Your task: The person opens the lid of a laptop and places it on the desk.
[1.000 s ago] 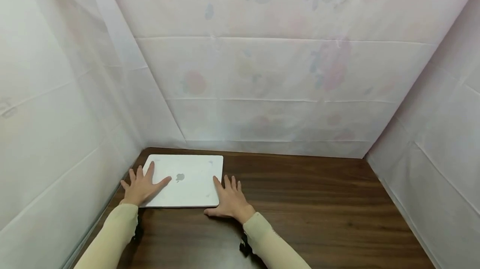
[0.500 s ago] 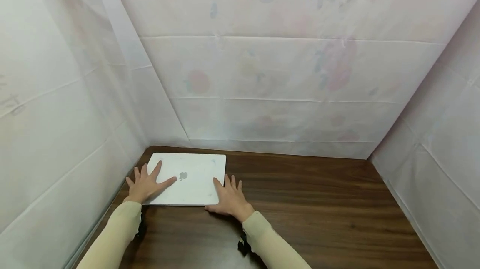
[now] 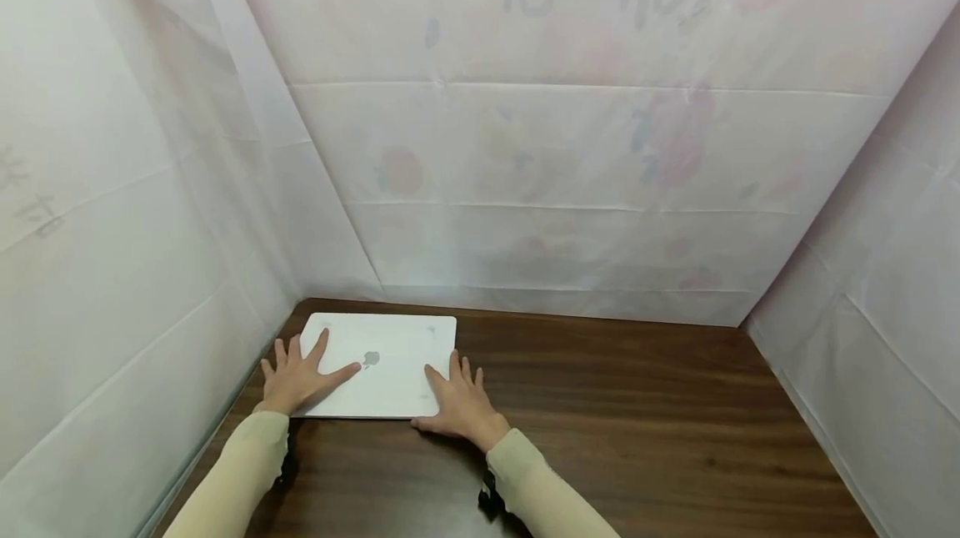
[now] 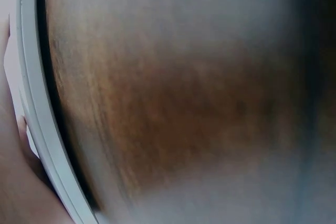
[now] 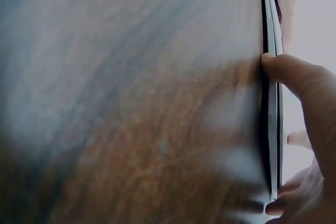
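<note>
A closed silver laptop (image 3: 405,346) with an apple logo lies flat at the left of the table. My left hand (image 3: 294,379) spreads across its left side, thumb and index finger on the lid, the other fingers out past the left edge. At the near right corner, my right hand (image 3: 461,406) is spread out too. Its thumb (image 5: 294,72) touches the front edge, while the other fingers lie along the right side. In the left wrist view, the laptop's edge (image 4: 39,93) curves along the left, beside part of the hand.
Brown wood-grain table (image 3: 637,421) extends to the right and in front of the laptop. Pale printed cloth (image 3: 555,154) hangs behind, and more cloth walls the left and right sides. The laptop lies close to the table's far left corner.
The head view has shifted slightly. My left hand has slid a little to the right on the lid, and my right hand sits slightly further in over the corner. The laptop stays in nearly the same place.
</note>
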The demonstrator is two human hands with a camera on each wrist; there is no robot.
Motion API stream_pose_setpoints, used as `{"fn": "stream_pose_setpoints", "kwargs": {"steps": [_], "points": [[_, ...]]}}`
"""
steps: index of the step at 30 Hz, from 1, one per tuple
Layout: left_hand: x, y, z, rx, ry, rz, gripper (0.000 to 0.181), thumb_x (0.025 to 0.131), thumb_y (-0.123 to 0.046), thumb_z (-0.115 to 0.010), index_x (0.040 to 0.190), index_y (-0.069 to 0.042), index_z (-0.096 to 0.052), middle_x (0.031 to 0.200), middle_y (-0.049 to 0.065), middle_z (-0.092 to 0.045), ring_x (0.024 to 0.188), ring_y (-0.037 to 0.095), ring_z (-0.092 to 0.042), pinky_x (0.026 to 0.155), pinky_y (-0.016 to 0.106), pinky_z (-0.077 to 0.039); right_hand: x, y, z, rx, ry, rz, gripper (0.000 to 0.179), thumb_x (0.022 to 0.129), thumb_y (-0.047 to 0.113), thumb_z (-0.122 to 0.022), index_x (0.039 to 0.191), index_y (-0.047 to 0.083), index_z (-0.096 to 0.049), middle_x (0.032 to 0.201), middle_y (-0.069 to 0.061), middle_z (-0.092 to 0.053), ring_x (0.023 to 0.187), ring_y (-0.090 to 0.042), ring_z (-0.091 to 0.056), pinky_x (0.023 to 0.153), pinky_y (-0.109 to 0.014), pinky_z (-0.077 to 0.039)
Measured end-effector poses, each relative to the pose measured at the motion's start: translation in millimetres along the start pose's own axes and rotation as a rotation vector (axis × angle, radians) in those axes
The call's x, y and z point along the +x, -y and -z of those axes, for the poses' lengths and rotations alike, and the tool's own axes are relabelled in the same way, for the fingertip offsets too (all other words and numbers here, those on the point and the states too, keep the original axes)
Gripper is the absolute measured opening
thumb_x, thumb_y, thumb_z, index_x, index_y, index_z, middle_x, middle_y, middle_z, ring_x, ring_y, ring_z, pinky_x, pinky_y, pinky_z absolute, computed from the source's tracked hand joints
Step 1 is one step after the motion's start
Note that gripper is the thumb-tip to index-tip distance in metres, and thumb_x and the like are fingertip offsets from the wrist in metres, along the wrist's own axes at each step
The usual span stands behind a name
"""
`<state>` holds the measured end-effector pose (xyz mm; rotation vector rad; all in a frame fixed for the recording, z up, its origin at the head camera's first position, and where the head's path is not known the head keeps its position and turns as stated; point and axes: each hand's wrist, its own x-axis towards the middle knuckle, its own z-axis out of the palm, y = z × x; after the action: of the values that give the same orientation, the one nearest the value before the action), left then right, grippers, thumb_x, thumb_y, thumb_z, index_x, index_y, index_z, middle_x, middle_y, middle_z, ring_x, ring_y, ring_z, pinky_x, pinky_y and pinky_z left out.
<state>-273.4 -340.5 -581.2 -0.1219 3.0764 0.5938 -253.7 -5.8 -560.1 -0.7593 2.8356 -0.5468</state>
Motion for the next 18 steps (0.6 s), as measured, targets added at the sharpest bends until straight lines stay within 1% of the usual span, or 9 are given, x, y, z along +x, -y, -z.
{"fn": "stream_pose_setpoints", "kwargs": {"steps": [2,5,10,14,18], "points": [[1.3,0.4,-1.0,0.001,0.003,0.0,0.116,0.084,-0.088,-0.049,0.167,-0.016,-0.011,0.164,0.042,0.001,0.145,0.07,0.014,0.103,0.088,0.01,1.0,-1.0,0.2,0.004,0.002,0.006,0.094,0.087,0.067,-0.07,0.163,0.025,-0.034,0.169,-0.031,-0.01,0.154,-0.053,-0.018,0.12,-0.071,-0.02],[1.7,0.2,-3.8,0.003,0.0,-0.002,0.117,0.083,-0.088,-0.049,0.167,-0.017,-0.01,0.164,0.043,0.001,0.145,0.069,0.014,0.104,0.087,0.011,2.0,-2.9,-0.3,-0.011,-0.008,0.027,0.092,0.088,0.067,-0.07,0.162,0.026,-0.035,0.17,-0.027,-0.012,0.154,-0.054,-0.018,0.12,-0.07,-0.022],[1.4,-2.5,-6.8,0.008,0.023,-0.004,0.12,0.082,-0.091,-0.048,0.167,-0.016,-0.009,0.164,0.042,0.004,0.145,0.069,0.017,0.105,0.086,0.013,1.6,-5.9,-0.8,-0.044,-0.011,0.076,0.089,0.088,0.066,-0.07,0.161,0.026,-0.038,0.171,-0.021,-0.017,0.152,-0.057,-0.017,0.119,-0.071,-0.023],[0.6,-4.6,-8.8,0.009,0.029,0.003,0.121,0.081,-0.091,-0.048,0.167,-0.015,-0.01,0.163,0.043,0.003,0.145,0.069,0.016,0.105,0.086,0.012,1.9,-8.1,-1.4,-0.095,-0.012,0.105,0.088,0.089,0.068,-0.068,0.161,0.028,-0.038,0.171,-0.02,-0.02,0.153,-0.057,-0.016,0.119,-0.07,-0.025],[-2.5,-8.9,-8.5,0.012,0.018,0.0,0.118,0.082,-0.089,-0.05,0.167,-0.015,-0.012,0.164,0.042,0.002,0.145,0.07,0.014,0.106,0.086,0.01,2.9,-7.8,-1.8,-0.16,-0.034,0.157,0.085,0.089,0.069,-0.066,0.159,0.029,-0.041,0.169,-0.019,-0.025,0.151,-0.057,-0.021,0.118,-0.067,-0.031]]}}
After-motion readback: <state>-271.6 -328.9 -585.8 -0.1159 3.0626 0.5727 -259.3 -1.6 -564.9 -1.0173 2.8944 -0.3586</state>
